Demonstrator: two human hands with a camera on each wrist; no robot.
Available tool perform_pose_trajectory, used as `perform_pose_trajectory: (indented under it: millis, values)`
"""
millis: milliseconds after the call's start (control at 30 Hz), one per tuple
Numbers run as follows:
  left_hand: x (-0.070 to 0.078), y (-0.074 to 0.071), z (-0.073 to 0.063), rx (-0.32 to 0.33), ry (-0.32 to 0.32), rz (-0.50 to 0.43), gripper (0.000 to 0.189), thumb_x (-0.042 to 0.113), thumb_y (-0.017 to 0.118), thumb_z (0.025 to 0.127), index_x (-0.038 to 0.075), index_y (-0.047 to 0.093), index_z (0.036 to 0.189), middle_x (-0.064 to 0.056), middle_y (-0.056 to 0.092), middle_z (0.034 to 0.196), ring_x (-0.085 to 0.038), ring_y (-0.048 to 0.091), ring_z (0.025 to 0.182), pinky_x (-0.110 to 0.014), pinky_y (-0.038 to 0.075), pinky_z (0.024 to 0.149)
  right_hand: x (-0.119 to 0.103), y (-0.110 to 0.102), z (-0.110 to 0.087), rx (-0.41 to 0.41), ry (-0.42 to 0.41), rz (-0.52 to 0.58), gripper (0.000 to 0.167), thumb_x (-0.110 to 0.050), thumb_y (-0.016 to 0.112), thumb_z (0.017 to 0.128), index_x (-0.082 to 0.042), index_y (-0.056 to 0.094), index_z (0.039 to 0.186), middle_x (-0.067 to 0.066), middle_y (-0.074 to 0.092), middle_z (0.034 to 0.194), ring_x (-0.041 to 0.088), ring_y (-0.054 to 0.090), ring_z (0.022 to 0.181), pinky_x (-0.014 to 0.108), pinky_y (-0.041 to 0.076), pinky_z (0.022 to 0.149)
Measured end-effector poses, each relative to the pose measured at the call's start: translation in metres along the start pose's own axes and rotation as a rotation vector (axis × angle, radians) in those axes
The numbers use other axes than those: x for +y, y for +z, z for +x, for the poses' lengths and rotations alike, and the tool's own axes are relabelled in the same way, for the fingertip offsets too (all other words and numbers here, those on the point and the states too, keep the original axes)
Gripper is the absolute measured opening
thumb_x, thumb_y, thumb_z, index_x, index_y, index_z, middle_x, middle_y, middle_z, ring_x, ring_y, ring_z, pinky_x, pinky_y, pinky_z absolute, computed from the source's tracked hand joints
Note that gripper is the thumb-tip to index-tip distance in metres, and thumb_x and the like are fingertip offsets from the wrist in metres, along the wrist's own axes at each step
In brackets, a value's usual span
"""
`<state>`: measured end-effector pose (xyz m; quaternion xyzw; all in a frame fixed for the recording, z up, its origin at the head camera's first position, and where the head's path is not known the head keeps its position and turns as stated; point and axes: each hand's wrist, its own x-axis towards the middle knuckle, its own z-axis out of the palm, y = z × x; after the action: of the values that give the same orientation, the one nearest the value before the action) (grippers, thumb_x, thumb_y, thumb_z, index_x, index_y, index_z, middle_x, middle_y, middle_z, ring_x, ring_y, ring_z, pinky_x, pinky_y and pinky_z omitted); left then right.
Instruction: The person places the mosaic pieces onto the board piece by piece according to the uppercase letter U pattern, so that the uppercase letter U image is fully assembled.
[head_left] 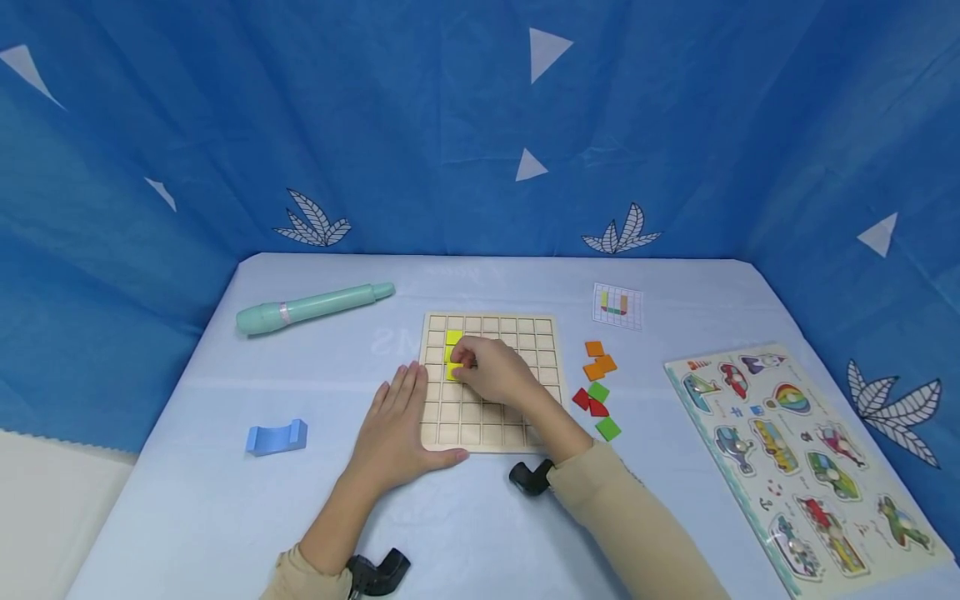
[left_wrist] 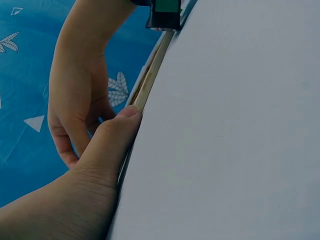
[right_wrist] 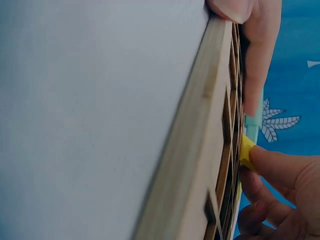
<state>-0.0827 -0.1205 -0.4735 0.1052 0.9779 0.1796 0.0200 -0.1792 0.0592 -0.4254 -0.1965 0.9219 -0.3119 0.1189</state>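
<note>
A wooden grid board (head_left: 480, 425) lies on the table. My left hand (head_left: 393, 433) lies with straight fingers along its left edge, thumb spread out to the front edge; the left wrist view shows the thumb (left_wrist: 131, 111) against the board's side. Over the upper left cells, my right hand (head_left: 495, 371) pinches a yellow square tile (right_wrist: 246, 151) between thumb and fingers, slightly tilted at the board's surface. Yellow also shows at the top of that column, where a yellow tile (head_left: 453, 337) sits in a cell. The right fingers partly cover the yellow squares below it.
Right of the board lie loose orange tiles (head_left: 594, 348), green tiles (head_left: 607, 429) and red pieces (head_left: 581, 399). Behind them is a small pattern card (head_left: 634, 310). A vehicle puzzle board (head_left: 735, 492) stretches along the right; a teal pen-shaped tube (head_left: 322, 307) and blue block (head_left: 277, 438) lie left.
</note>
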Motion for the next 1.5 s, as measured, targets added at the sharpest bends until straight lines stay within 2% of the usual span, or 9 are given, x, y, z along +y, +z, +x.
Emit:
perform_pose_trajectory:
  millis: [400, 700, 900, 1100, 1367, 1500]
  values:
    - [0.0, 0.0, 0.001, 0.003, 0.004, 0.006, 0.134, 0.089, 0.057, 0.068, 0.004, 0.01, 0.159, -0.011, 0.008, 0.168, -0.027, 0.005, 0.157, -0.05, 0.011, 0.126, -0.006, 0.003, 0.002, 0.022, -0.006, -0.081, 0.008, -0.02, 0.073, 0.09, -0.02, 0.069, 0.096, -0.006, 0.06, 0.083, 0.012, 0.056, 0.074, 0.028, 0.046, 0.066]
    - [0.001, 0.001, 0.001, -0.004, -0.002, 0.004, 0.134, 0.09, 0.056, 0.067, 0.003, 0.01, 0.159, -0.011, 0.007, 0.168, -0.027, 0.005, 0.157, -0.05, 0.011, 0.126, -0.005, 0.003, 0.001, 0.022, -0.027, -0.152, 0.013, -0.023, 0.075, 0.089, -0.019, 0.076, 0.102, -0.007, 0.062, 0.089, 0.01, 0.057, 0.078, 0.027, 0.048, 0.069]
    - [0.001, 0.001, 0.0, -0.004, -0.007, 0.001, 0.135, 0.091, 0.055, 0.067, 0.004, 0.01, 0.159, -0.01, 0.006, 0.168, -0.026, 0.004, 0.157, -0.049, 0.01, 0.126, -0.005, 0.0, -0.004, 0.008, -0.032, -0.169, 0.011, -0.023, 0.076, 0.088, -0.021, 0.078, 0.098, -0.009, 0.065, 0.086, 0.008, 0.058, 0.077, 0.026, 0.049, 0.071]
    - [0.002, 0.002, 0.0, 0.003, -0.006, -0.007, 0.134, 0.09, 0.056, 0.067, 0.003, 0.01, 0.159, -0.01, 0.007, 0.168, -0.026, 0.004, 0.157, -0.049, 0.01, 0.126, -0.006, -0.009, -0.015, -0.011, -0.05, -0.137, 0.021, -0.025, 0.076, 0.088, -0.02, 0.075, 0.108, -0.009, 0.062, 0.082, 0.011, 0.056, 0.074, 0.027, 0.047, 0.066]
    - [0.002, 0.001, 0.0, 0.005, -0.005, 0.01, 0.134, 0.09, 0.057, 0.067, 0.003, 0.011, 0.159, -0.011, 0.007, 0.168, -0.027, 0.005, 0.157, -0.049, 0.01, 0.126, 0.005, -0.033, -0.037, 0.033, -0.009, -0.096, 0.018, -0.027, 0.072, 0.091, -0.022, 0.073, 0.108, -0.01, 0.062, 0.086, 0.014, 0.056, 0.076, 0.028, 0.047, 0.067]
    - [0.002, 0.0, 0.0, 0.006, -0.009, 0.008, 0.134, 0.09, 0.057, 0.067, 0.004, 0.01, 0.159, -0.011, 0.007, 0.168, -0.027, 0.005, 0.157, -0.049, 0.01, 0.126, 0.014, -0.046, -0.048, 0.059, -0.002, -0.078, 0.019, -0.025, 0.072, 0.091, -0.021, 0.073, 0.109, -0.009, 0.063, 0.088, 0.015, 0.053, 0.073, 0.029, 0.046, 0.063]
